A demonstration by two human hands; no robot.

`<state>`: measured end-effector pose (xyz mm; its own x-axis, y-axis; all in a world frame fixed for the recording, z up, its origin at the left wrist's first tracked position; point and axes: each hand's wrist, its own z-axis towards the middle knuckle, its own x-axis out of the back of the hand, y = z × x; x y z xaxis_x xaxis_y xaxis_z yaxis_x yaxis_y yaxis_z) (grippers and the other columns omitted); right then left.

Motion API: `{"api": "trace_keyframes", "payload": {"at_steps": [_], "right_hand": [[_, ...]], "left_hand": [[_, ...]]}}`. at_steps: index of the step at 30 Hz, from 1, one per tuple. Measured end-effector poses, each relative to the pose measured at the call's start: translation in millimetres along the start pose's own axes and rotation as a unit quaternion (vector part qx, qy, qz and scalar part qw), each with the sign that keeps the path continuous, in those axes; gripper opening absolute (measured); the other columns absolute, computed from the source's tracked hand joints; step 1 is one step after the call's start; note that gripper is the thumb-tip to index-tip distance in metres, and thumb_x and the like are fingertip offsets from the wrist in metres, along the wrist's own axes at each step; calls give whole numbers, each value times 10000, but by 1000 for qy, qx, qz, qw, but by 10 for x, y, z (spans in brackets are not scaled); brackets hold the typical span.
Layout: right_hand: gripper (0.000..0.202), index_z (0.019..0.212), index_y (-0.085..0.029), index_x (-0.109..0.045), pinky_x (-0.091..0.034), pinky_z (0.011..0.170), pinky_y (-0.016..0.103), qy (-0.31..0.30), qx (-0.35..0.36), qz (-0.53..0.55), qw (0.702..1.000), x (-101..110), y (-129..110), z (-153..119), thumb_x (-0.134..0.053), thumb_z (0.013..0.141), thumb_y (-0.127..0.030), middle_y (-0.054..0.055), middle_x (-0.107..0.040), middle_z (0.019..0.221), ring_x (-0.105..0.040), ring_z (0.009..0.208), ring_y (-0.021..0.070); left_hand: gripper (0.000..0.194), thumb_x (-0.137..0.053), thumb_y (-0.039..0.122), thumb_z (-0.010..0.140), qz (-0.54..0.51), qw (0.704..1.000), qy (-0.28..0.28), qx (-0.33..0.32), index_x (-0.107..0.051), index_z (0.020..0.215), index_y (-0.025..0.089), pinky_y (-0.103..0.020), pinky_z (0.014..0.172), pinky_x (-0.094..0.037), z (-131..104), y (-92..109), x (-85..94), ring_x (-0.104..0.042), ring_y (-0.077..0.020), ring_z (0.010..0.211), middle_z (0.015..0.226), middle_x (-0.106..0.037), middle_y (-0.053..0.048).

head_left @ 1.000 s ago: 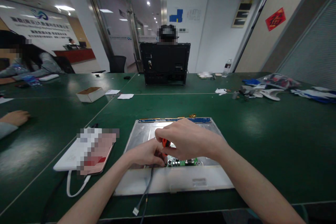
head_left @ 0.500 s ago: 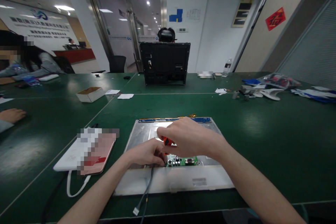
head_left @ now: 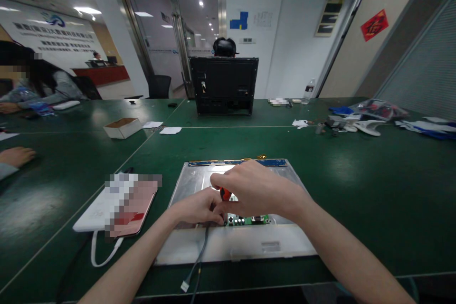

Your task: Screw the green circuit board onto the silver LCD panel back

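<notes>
A silvery display panel point(head_left: 249, 244) lies back side up in front of me, with a green circuit board point(head_left: 245, 221) on it. My right hand point(head_left: 251, 187) is closed around a red-and-black screwdriver point(head_left: 224, 193) held over the left part of the board; its tip is hidden. Just below, my left hand point(head_left: 201, 206) pinches at the board's left end, and what its fingers hold is covered. A dark cable point(head_left: 202, 251) runs from near the left fingers over the panel's front edge to a white connector point(head_left: 184, 287).
Left of the panel lie a white power bank point(head_left: 96, 213) and a pink phone point(head_left: 140, 199). Farther back are an open cardboard box point(head_left: 123, 128) and a black monitor housing point(head_left: 224, 85). Loose parts and a plastic bag point(head_left: 381, 109) sit at right. Another person's hand point(head_left: 17, 156) rests at far left.
My right hand and the screwdriver have shifted very slightly left and down. My left hand stays in place at the board's end.
</notes>
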<state>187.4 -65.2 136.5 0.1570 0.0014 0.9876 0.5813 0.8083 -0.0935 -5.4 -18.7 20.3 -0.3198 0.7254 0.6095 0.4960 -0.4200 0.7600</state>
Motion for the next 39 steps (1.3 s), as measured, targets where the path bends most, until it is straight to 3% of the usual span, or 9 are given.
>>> {"api": "trace_keyframes", "payload": {"at_steps": [6,17,25,32,39], "right_hand": [[121,896,-187,-547,-213,484,256,-23,17,17,999,31,-30,-11,-533,841,-294,9,-651,782,-505,606,116],[129,878,-182,-566,-188,500,268,3,3,-19,1000,-10,-10,6,-534,868,-306,4,-637,722,-478,570,105],[118,910,-179,-541,-210,494,258,-13,22,11,1000,8,-28,-16,-537,825,-261,29,-651,863,-490,628,117],[130,943,-178,-557,-202,503,269,3,4,-5,1000,-15,-38,20,-540,860,-276,21,-661,837,-508,632,115],[144,905,-177,-558,-227,503,273,2,14,-26,1000,12,-35,11,-535,864,-312,17,-651,806,-516,626,119]], "left_hand": [[126,-671,268,727,-2,1000,3,30,-716,791,170,-223,581,-414,16,-97,-41,-564,-145,640,678,-634,10],[98,-716,251,690,-6,1000,16,2,-707,739,166,-214,594,-409,44,-93,-36,-569,-138,654,694,-650,12],[181,-714,323,702,-23,999,12,47,-724,804,174,-209,533,-403,36,-213,-77,-551,-127,580,660,-648,7],[109,-705,263,706,-11,1000,-1,10,-727,771,178,-216,586,-431,34,-109,-26,-575,-139,631,677,-670,3],[124,-704,259,694,-3,1000,21,6,-707,766,159,-229,607,-443,26,-68,-29,-588,-151,674,718,-674,-1]]}}
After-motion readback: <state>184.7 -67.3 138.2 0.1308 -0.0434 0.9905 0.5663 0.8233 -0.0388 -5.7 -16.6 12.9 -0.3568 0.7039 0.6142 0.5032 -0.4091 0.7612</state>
